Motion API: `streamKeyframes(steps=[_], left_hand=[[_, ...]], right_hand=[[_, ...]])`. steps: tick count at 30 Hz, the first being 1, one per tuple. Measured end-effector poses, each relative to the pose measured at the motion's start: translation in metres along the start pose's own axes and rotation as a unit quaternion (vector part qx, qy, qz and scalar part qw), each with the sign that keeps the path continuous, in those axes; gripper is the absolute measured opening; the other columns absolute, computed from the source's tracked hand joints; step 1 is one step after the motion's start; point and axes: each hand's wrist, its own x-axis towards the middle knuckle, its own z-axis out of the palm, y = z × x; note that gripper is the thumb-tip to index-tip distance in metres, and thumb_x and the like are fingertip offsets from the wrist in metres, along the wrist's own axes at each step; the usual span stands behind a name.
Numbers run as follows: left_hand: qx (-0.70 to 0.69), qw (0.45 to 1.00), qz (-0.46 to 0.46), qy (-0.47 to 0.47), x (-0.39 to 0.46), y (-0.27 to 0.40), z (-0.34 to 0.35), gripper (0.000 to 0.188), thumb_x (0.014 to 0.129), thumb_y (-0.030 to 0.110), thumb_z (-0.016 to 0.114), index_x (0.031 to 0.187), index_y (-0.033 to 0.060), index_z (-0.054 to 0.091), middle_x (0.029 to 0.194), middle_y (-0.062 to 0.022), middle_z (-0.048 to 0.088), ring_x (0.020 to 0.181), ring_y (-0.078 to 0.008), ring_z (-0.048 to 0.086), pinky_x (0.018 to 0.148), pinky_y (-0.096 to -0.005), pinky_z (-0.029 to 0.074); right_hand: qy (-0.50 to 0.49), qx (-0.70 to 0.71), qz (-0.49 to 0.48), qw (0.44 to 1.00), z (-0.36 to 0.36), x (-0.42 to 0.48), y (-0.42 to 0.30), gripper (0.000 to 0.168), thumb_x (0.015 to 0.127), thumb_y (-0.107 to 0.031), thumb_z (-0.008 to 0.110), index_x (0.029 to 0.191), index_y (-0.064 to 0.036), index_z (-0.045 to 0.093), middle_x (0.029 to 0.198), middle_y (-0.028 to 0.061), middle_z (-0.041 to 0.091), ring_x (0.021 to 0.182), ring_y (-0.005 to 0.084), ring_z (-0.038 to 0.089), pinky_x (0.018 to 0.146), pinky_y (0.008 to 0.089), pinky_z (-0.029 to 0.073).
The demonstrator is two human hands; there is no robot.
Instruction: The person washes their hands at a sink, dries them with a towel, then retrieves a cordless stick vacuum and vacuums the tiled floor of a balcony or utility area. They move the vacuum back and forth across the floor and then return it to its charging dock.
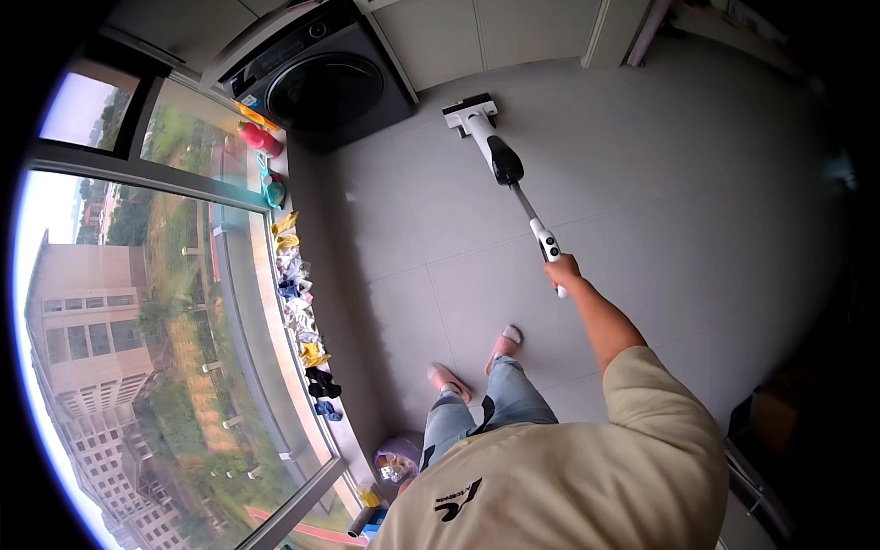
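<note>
My right hand (564, 271) grips the white handle (548, 245) of a cordless floor cleaner, just below its round buttons. A thin grey tube (524, 203) runs from the handle to the black and white body (504, 159). The white and black floor head (471, 112) rests on the grey tiled floor (481, 227), near the washing machine and cabinets. My left hand is out of view; only a sliver of skin shows at the left edge of my shirt, and I cannot tell which part it is.
A dark front-loading washing machine (324, 86) stands at the upper left, beside pale cabinets (440, 41). Along the window ledge lie a pink bottle (260, 139), a teal pouch (273, 190) and several small cloth items (297, 313). A purple bin (400, 450) stands at lower left.
</note>
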Motion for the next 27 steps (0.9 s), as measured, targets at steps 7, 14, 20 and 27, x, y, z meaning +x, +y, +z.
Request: streamKeyframes(steps=[7,14,20,27], left_hand=[[-0.227,0.971,0.007,0.070,0.076,0.108,-0.080,0.023,0.085,0.018,0.050,0.100,0.0010,0.055,0.080,-0.0070,0.059,0.064,-0.0139,0.060,0.051,-0.0252,0.045],[-0.102,0.991,0.080,0.033,0.125,0.185,-0.092,0.022,0.086,0.018,0.049,0.101,0.0035,0.054,0.080,-0.0052,0.058,0.066,-0.0133,0.059,0.052,-0.0236,0.044],[0.037,0.993,0.100,-0.055,0.148,0.179,-0.063,0.022,0.080,0.014,0.057,0.099,0.0048,0.056,0.088,-0.0077,0.060,0.080,-0.0197,0.059,0.062,-0.0290,0.047],[0.331,0.859,0.365,-0.142,0.284,0.156,-0.105,0.024,0.085,0.030,0.050,0.099,0.0092,0.052,0.088,-0.0028,0.056,0.069,-0.0142,0.059,0.056,-0.0262,0.046]], right_hand=[[0.007,-0.023,0.096,0.995,-0.091,-0.183,0.241,0.011,0.065,-0.009,0.057,0.067,-0.001,0.051,0.051,0.0064,0.051,0.038,0.0176,0.050,0.038,0.0326,0.041],[0.021,-0.194,0.112,0.974,-0.139,-0.416,0.411,0.018,0.060,-0.014,0.060,0.064,0.002,0.054,0.058,0.0171,0.056,0.056,0.0309,0.057,0.051,0.0412,0.042],[0.046,-0.197,0.220,0.954,-0.143,-0.564,0.453,0.022,0.058,-0.015,0.063,0.070,0.003,0.059,0.070,0.0200,0.061,0.069,0.0326,0.062,0.058,0.0416,0.047],[0.043,-0.170,0.303,0.937,-0.124,-0.613,0.416,0.024,0.060,-0.017,0.064,0.074,0.002,0.061,0.071,0.0199,0.062,0.069,0.0330,0.062,0.063,0.0393,0.048]])
